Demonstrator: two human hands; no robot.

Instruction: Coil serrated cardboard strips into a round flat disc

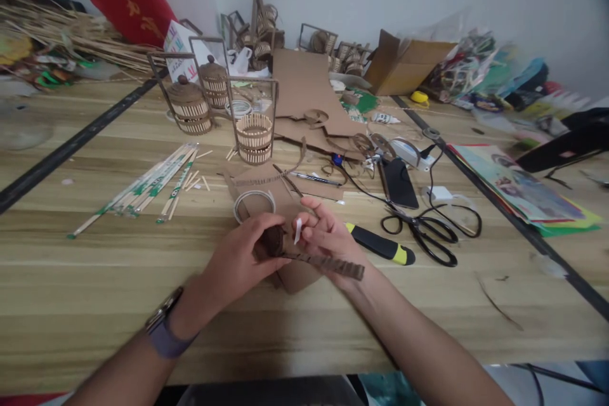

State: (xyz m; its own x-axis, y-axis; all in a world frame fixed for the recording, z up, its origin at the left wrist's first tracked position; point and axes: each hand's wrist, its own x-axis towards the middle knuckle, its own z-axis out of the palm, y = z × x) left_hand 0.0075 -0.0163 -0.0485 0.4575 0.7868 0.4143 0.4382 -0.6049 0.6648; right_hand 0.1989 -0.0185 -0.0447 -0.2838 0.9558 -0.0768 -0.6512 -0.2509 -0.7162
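Brown coil (272, 242), white scrap (297, 231) in hands (236, 258)

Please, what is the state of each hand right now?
Left hand: closed around a coiled brown strip.
Right hand: closed, holding a small white piece.

The left forearm (128, 355) and right forearm (413, 323) slant inward from the near side. The left hand (238, 248) curls with its thumb (271, 264) nearer than its fingers (261, 223); the right hand (329, 238) turns palm up, thumb against bent fingers.
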